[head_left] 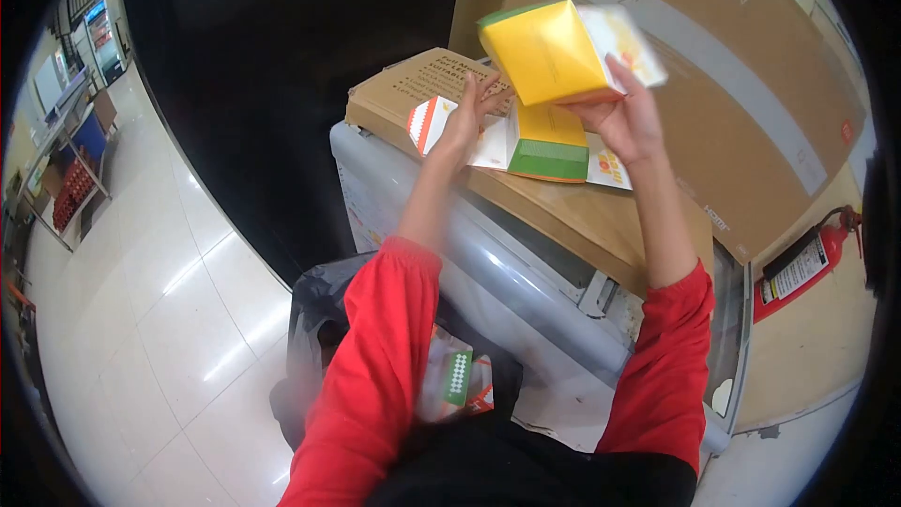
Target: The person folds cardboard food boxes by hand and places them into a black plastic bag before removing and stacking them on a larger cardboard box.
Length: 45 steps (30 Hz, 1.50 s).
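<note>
My right hand [624,117] holds a yellow and white folded carton [549,52] up above a brown cardboard box, its thumb on the white side. My left hand [469,122] has its fingers spread over the white end of a second carton [551,158], which is yellow, green and white. That carton lies on the flat brown box [582,225]. Whether my left fingers touch the second carton is hard to tell. The raised carton's white end is blurred.
A large brown TV carton [751,103] stands behind. The flat box rests on a grey freezer-like cabinet [488,244]. Below, a black bag [314,310] sits near printed packaging [455,380]. A red fire extinguisher [802,268] is at the right, a metal rack [80,164] far left.
</note>
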Motion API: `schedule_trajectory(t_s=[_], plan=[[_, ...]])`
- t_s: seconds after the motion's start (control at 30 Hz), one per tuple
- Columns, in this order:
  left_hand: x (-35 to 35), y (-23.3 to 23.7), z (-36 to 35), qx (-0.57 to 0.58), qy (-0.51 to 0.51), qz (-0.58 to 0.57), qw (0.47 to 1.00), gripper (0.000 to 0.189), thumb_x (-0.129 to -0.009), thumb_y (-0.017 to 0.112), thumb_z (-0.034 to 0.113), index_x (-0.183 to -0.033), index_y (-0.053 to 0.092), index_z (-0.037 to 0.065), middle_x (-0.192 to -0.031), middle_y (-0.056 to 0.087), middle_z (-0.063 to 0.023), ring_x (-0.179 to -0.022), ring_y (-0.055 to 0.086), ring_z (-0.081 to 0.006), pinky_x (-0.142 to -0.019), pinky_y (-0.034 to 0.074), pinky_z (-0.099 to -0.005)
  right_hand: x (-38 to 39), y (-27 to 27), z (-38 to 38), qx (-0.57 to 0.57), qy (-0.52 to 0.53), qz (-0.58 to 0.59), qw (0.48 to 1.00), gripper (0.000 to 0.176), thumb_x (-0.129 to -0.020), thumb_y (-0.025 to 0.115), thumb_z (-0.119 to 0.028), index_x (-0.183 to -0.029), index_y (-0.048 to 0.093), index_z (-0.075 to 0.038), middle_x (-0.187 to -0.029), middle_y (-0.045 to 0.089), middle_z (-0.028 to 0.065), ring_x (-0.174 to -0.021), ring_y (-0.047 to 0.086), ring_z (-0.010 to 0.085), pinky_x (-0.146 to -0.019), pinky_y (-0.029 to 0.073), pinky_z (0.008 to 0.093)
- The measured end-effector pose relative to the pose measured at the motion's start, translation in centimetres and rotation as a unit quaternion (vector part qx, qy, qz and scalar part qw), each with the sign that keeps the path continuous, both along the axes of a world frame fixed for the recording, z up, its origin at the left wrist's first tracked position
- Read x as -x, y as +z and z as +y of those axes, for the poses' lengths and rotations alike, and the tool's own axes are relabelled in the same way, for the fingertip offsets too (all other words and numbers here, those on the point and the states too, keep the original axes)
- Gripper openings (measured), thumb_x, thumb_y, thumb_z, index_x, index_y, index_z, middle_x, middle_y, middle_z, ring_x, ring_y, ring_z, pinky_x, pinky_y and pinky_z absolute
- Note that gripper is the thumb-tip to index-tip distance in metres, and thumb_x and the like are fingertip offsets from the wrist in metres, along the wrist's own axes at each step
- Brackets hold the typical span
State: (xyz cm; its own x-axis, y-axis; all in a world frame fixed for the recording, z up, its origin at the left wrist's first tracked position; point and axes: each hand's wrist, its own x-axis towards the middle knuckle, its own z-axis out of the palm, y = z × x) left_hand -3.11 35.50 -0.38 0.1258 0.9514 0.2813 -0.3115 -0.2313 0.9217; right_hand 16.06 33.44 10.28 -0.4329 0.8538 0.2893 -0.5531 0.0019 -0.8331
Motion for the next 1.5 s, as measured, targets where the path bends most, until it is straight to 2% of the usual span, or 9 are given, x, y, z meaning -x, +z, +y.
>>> schedule_trajectory(t_s=[0.37, 0.8, 0.87, 0.93, 1.07, 1.3, 1.4, 1.47, 1.5], plan=[[-0.4, -0.4, 0.5, -0.032, 0.052, 0.06, 0.996, 0.079, -0.08, 0.045, 0.062, -0.138, 0.027, 0.011, -0.138, 0.033, -0.0132, -0.131, 0.024, -0.0241, -0.107, 0.017, -0.0377, -2.8, -9.9, 2.3, -0.168, -0.459, -0.612, 0.622, 0.051, -0.084, 0.036, -0.035, -0.114, 0.052, 0.002, -0.12, 0.05, 0.0194, -0.12, 0.033, 0.031, -0.096, 0.019, 0.0515], [-1.6, -0.3, -1.0, -0.172, 0.098, 0.393, 0.898, 0.113, -0.045, 0.08, 0.051, -0.139, 0.023, 0.022, -0.139, 0.034, -0.0103, -0.129, 0.029, -0.0296, -0.11, 0.006, -0.0459, -8.7, -10.4, 1.4, -0.217, -0.297, -0.692, 0.621, 0.072, -0.083, 0.043, -0.053, -0.13, 0.036, 0.0, -0.138, 0.031, 0.0205, -0.13, 0.021, 0.0327, -0.105, 0.014, 0.0453], [-1.6, -0.4, -1.0, -0.169, 0.096, 0.403, 0.894, 0.114, -0.045, 0.08, 0.051, -0.139, 0.022, 0.023, -0.139, 0.034, -0.01, -0.129, 0.029, -0.0302, -0.11, 0.004, -0.0466, -10.0, -6.6, -0.1, -0.189, -0.368, -0.597, 0.687, 0.081, -0.077, 0.054, -0.055, -0.134, 0.031, -0.002, -0.137, 0.029, 0.024, -0.132, 0.017, 0.0321, -0.105, 0.019, 0.0423], [-1.6, -0.2, -1.3, -0.161, 0.105, 0.407, 0.893, 0.11, -0.045, 0.081, 0.047, -0.138, 0.026, 0.022, -0.135, 0.038, -0.0129, -0.127, 0.033, -0.0306, -0.109, 0.012, -0.0443, -10.5, -4.6, 0.5, -0.282, -0.663, -0.459, 0.519, 0.077, -0.077, 0.059, -0.049, -0.133, 0.033, -0.002, -0.134, 0.031, 0.0273, -0.129, 0.023, 0.0338, -0.105, 0.018, 0.0424], [-1.4, -0.3, -1.1, -0.167, 0.091, 0.374, 0.907, 0.107, -0.045, 0.083, 0.041, -0.136, 0.029, 0.022, -0.129, 0.045, -0.0154, -0.122, 0.038, -0.0312, -0.107, 0.021, -0.0396, -4.8, 1.3, -2.6, -0.525, -0.497, -0.497, 0.48, 0.064, -0.083, 0.05, -0.05, -0.132, 0.039, -0.011, -0.136, 0.033, 0.0209, -0.132, 0.019, 0.0332, -0.107, 0.012, 0.0451], [-1.4, -0.3, -1.1, -0.152, 0.053, 0.39, 0.906, 0.111, -0.041, 0.082, 0.048, -0.135, 0.028, 0.024, -0.137, 0.036, -0.0082, -0.129, 0.032, -0.0255, -0.108, 0.003, -0.0512, 0.0, -7.5, 6.0, -0.343, -0.204, -0.641, 0.656, 0.063, -0.082, 0.04, -0.061, -0.131, 0.042, -0.022, -0.138, 0.03, 0.0216, -0.13, 0.023, 0.0368, -0.107, 0.017, 0.0453], [-1.4, -0.4, -1.2, -0.147, 0.052, 0.389, 0.908, 0.11, -0.041, 0.082, 0.048, -0.135, 0.029, 0.025, -0.135, 0.039, -0.0071, -0.128, 0.032, -0.0251, -0.107, 0.004, -0.0517, -0.4, -7.7, 6.5, -0.381, -0.188, -0.63, 0.65, 0.067, -0.081, 0.042, -0.062, -0.132, 0.04, -0.02, -0.136, 0.033, 0.0229, -0.128, 0.025, 0.0386, -0.106, 0.02, 0.0447], [-1.6, -0.3, -1.6, -0.191, 0.126, 0.424, 0.876, 0.097, -0.051, 0.08, 0.049, -0.134, 0.035, 0.024, -0.118, 0.053, -0.0155, -0.11, 0.049, -0.031, -0.094, 0.04, -0.0351, -0.1, -6.9, 4.2, -0.377, -0.245, -0.655, 0.608, 0.057, -0.087, 0.041, -0.05, -0.13, 0.042, -0.013, -0.132, 0.039, 0.019, -0.125, 0.03, 0.035, -0.104, 0.021, 0.0425], [-1.7, 0.2, -2.0, -0.097, 0.07, 0.4, 0.909, 0.09, -0.057, 0.072, 0.056, -0.133, 0.036, 0.023, -0.121, 0.052, -0.0125, -0.116, 0.046, -0.0282, -0.1, 0.024, -0.0415, -0.1, -7.1, 4.0, -0.388, -0.284, -0.651, 0.587, 0.054, -0.087, 0.043, -0.047, -0.128, 0.043, -0.012, -0.129, 0.042, 0.0188, -0.123, 0.033, 0.034, -0.103, 0.023, 0.0422]])
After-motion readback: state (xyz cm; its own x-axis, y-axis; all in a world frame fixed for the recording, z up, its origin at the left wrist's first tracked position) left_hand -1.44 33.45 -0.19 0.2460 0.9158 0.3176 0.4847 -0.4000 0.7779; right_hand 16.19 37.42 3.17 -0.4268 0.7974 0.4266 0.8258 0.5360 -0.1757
